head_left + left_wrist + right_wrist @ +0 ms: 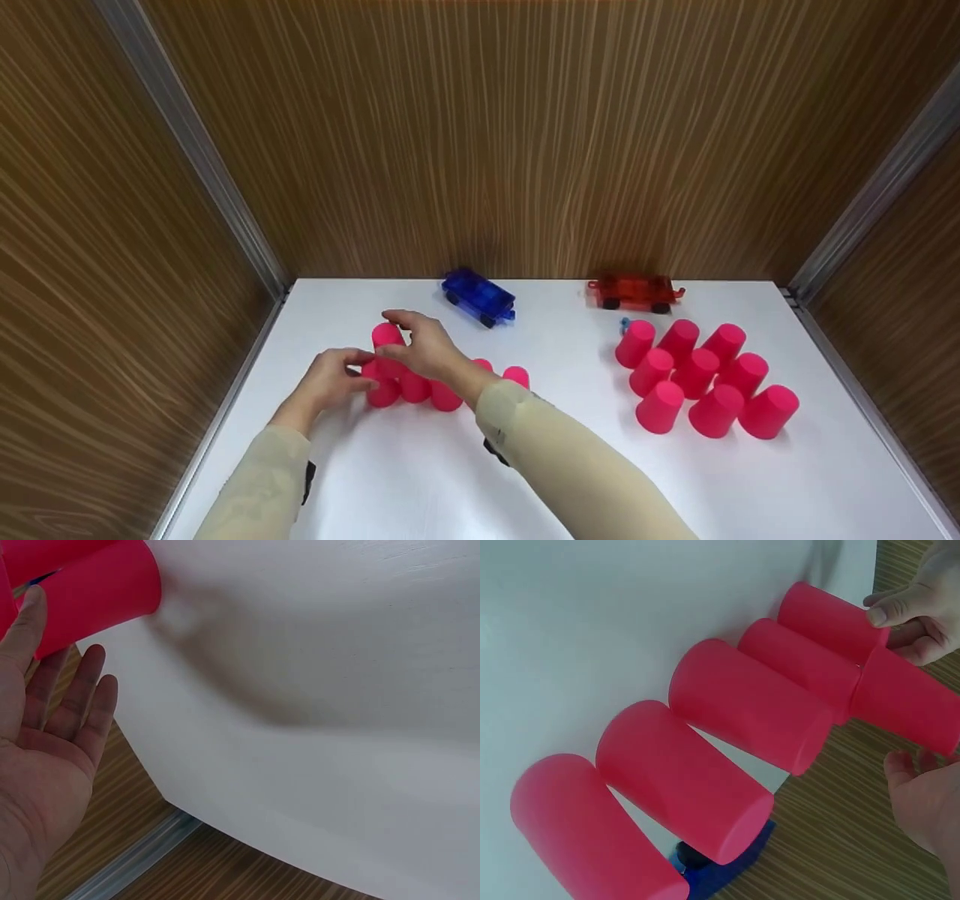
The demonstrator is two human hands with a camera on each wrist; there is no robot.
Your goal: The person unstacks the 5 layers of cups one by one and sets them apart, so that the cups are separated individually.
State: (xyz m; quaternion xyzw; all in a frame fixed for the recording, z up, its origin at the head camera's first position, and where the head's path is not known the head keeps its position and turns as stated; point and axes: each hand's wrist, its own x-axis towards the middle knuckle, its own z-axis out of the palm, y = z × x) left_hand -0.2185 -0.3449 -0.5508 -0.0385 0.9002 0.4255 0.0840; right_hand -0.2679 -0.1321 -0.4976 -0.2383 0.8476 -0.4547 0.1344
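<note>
Pink cups stand upside down in a row on the left of the white table. One more pink cup (pixel 907 701) rests above the left end of that row. My left hand (pixel 330 375) holds the end cup (pixel 105 596) of the lower row, thumb on its near side and a finger going behind it. My right hand (pixel 427 346) is spread around the upper cup, thumb in front and fingers behind its top. In the right wrist view that hand (pixel 930 802) is beside the cup; whether it touches is unclear.
Several upside-down pink cups (pixel 697 373) stand grouped at the right. A blue toy car (pixel 480 295) and a red toy car (pixel 635 291) are near the back wall (pixel 480 150). A small light-blue piece (pixel 625 325) lies behind the right-hand cups.
</note>
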